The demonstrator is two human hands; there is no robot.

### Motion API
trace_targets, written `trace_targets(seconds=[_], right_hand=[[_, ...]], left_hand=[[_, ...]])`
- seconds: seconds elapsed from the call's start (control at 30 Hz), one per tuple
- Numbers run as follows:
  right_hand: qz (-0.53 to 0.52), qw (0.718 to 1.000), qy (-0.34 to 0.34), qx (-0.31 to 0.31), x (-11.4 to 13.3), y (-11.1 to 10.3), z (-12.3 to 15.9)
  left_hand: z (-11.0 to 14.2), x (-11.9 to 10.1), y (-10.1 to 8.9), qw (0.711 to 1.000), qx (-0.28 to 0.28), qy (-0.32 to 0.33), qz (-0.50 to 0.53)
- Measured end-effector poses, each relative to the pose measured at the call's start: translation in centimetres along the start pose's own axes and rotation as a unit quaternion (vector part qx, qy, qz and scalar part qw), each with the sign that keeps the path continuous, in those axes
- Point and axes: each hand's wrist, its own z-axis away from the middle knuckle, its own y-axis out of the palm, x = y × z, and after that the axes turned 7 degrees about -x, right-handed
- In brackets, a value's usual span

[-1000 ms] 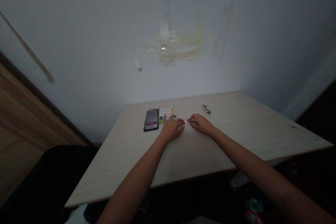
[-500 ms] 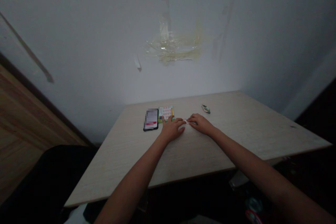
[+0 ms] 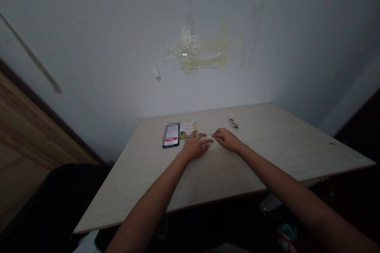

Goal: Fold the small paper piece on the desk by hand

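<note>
Flat on the table, my left hand [image 3: 194, 146] has its fingers spread; some of them rest at the lower edge of a printed card or booklet [image 3: 188, 127] with rows of small pictures. My right hand [image 3: 226, 140] is closed, its fingertips pinched at a small whitish piece [image 3: 210, 136] lying between the two hands. That piece looks like paper, but it is too small and partly covered to name for sure. The left index finger and thumb point toward it.
A phone [image 3: 171, 135] with a lit screen lies left of the booklet. Farther back on the right is a small crumpled wrapper [image 3: 233, 123]. Behind the pale wooden table [image 3: 276, 130] stands a wall with peeling clear tape [image 3: 196, 57].
The fingers of my left hand have shifted slightly, with the index finger and thumb farther right and wider apart. My right hand stays nearly in place, its fingertips drawn closer together.
</note>
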Motion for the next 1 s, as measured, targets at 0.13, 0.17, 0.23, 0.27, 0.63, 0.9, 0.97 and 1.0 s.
trace_targets(seconds=[0.13,0.17,0.23,0.27,0.63,0.9,0.97,1.0], right_hand=[[-0.013,1.0,0.003,-0.005,-0.4,0.2,0.0],[-0.018,1.0,0.004,-0.006,-0.4,0.3,0.0],[-0.029,1.0,0.006,-0.007,-0.6,0.3,0.1],[-0.035,0.999,0.006,-0.009,-0.6,0.3,0.1],[-0.086,0.996,0.015,-0.006,-1.4,0.4,0.3],[-0.112,0.993,0.016,-0.031,-1.1,0.2,0.2],[-0.12,0.992,0.017,-0.034,-1.0,0.1,0.2],[-0.124,0.991,0.019,-0.034,-0.9,0.1,0.2]], left_hand=[[0.0,-0.3,0.2,1.0,0.005,0.009,-0.006],[0.0,-0.3,0.2,1.0,0.004,0.01,-0.006],[0.0,-0.4,0.3,1.0,0.0,0.011,-0.004],[0.0,-0.4,0.3,1.0,-0.002,0.011,-0.002],[-0.5,0.2,0.4,0.998,-0.014,-0.026,0.062],[-0.7,0.0,0.9,0.994,-0.056,-0.049,0.082],[-0.8,-0.1,0.9,0.992,-0.069,-0.061,0.086],[-0.9,-0.2,0.9,0.991,-0.072,-0.067,0.089]])
